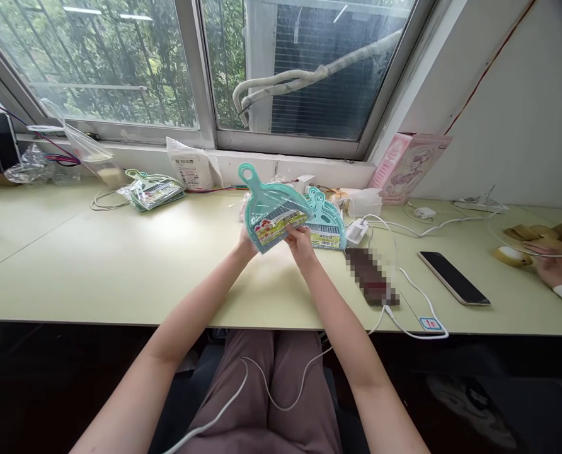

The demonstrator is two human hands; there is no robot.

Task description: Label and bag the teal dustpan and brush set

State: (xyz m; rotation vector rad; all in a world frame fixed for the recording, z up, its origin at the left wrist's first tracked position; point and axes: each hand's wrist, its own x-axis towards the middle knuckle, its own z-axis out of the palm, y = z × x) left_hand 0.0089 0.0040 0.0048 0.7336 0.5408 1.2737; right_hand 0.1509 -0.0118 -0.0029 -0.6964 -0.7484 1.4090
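Above the middle of the pale green table, a teal dustpan set in clear wrapping is held up between two bare hands, tilted so that its handle points to the far left and its yellow label faces the near side. The right hand pinches the lower right edge, thumb on the front; the left hand is at the lower left edge, its fingers mostly hidden behind the dustpan, so I cannot tell how they close. Just right of it, partly behind the right hand, a second teal set lies on the table. At the far left is a stack of wrapped dustpans, with a white packet between it and the held set, near the window. To the right of the second set stand a white charger and, farther off, a pink box. A blurred-out dark object and a black phone lie on the near right. At the far right edge, another person's hand is beside a tape roll.
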